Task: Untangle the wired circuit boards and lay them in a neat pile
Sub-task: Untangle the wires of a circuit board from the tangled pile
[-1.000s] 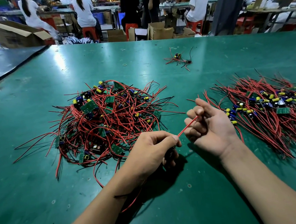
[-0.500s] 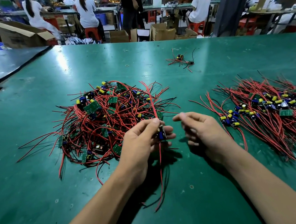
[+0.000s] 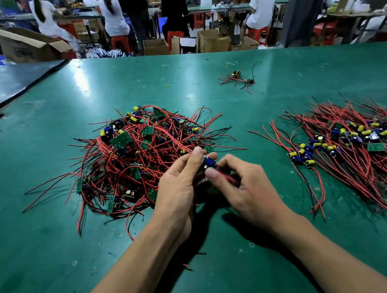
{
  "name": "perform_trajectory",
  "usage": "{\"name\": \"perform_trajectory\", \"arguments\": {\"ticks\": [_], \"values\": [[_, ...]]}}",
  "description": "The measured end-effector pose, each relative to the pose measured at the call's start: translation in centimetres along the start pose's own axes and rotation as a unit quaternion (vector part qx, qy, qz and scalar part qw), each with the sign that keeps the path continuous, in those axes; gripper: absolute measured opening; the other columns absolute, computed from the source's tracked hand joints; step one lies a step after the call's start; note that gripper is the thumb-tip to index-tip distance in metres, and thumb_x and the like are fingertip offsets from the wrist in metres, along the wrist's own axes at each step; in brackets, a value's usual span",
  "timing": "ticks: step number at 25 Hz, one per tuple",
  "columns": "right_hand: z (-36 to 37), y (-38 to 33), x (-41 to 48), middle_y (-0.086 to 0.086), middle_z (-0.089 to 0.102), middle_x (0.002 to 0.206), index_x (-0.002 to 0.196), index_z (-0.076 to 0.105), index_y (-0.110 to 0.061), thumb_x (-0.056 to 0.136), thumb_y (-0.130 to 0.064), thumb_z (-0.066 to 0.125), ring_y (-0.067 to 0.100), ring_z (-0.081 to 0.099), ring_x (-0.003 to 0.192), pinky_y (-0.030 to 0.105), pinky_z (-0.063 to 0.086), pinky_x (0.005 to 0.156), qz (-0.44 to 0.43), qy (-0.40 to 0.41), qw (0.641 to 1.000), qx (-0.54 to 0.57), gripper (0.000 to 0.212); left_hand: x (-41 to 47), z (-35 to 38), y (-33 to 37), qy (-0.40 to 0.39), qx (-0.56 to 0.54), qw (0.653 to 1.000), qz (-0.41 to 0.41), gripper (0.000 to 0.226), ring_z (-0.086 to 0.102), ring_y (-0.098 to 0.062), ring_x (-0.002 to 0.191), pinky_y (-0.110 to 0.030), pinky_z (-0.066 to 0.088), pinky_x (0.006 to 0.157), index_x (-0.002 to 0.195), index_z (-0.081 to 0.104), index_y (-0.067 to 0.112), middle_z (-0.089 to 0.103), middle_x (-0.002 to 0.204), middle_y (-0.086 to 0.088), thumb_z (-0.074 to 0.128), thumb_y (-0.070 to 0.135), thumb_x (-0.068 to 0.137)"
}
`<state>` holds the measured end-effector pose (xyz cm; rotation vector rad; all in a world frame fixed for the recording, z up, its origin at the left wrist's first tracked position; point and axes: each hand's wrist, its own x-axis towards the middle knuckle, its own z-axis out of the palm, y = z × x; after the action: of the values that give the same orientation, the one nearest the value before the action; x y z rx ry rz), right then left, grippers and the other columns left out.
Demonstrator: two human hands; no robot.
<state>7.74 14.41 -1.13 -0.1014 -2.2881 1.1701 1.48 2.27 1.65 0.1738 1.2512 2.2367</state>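
Observation:
A tangled heap of small green circuit boards with red and black wires (image 3: pixel 141 156) lies left of centre on the green table (image 3: pixel 56 256). At the right, sorted boards form a laid-out pile (image 3: pixel 359 143) with wires fanned toward me. My left hand (image 3: pixel 180 190) pinches one small board with a blue capacitor (image 3: pixel 209 163) between thumb and fingers, just in front of the heap. My right hand (image 3: pixel 244 188) meets it from the right, its fingers curled round that board's red wires. The wire tails hang under my hands, mostly hidden.
A small loose bundle of wired boards (image 3: pixel 238 78) lies farther back, with a yellow rubber band (image 3: pixel 166 85) to its left. A darker table (image 3: pixel 2 87) adjoins at the left. Beyond the far edge, people sit at benches among cardboard boxes (image 3: pixel 212 40).
My left hand lifted the board up from the table. My right hand let go of the red wire end, opened, then came in and closed on the wires beside the board.

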Motion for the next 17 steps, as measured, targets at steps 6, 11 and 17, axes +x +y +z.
{"name": "perform_trajectory", "arguments": {"ticks": [6,11,17], "values": [[-0.6,-0.9,0.9,-0.005,0.053,0.066,0.074,0.061,-0.023,0.089,-0.031,0.066,0.003,0.042,0.049,0.013,0.03,0.044,0.192,0.008,0.905,0.379,0.018,-0.1,-0.3,-0.1,-0.044,0.058,0.997,0.012,0.037,0.069,-0.019,0.086,-0.031,0.054,0.069,0.101,0.072,0.015,0.074,0.102,-0.01,0.076,0.037,0.07],[-3.9,-0.8,1.6,-0.003,0.042,0.064,0.071,0.055,-0.016,0.08,-0.032,0.063,0.008,0.025,0.047,0.024,0.014,0.048,0.264,-0.068,0.786,0.555,0.02,0.0,-0.5,-0.4,-0.088,0.073,0.993,-0.022,0.034,0.064,-0.014,0.065,-0.021,0.05,0.057,0.1,0.071,0.012,0.072,0.087,-0.008,0.074,0.026,0.07],[-3.4,-0.2,0.8,0.007,0.017,0.074,0.066,0.054,-0.018,0.062,-0.028,0.087,0.023,0.01,0.065,0.037,0.009,0.065,0.304,-0.16,0.804,0.486,0.035,-0.1,-0.3,-0.3,-0.136,0.068,0.981,-0.118,0.036,0.064,-0.019,0.053,-0.025,0.053,0.049,0.096,0.069,0.006,0.07,0.077,-0.012,0.066,0.038,0.08]]}}
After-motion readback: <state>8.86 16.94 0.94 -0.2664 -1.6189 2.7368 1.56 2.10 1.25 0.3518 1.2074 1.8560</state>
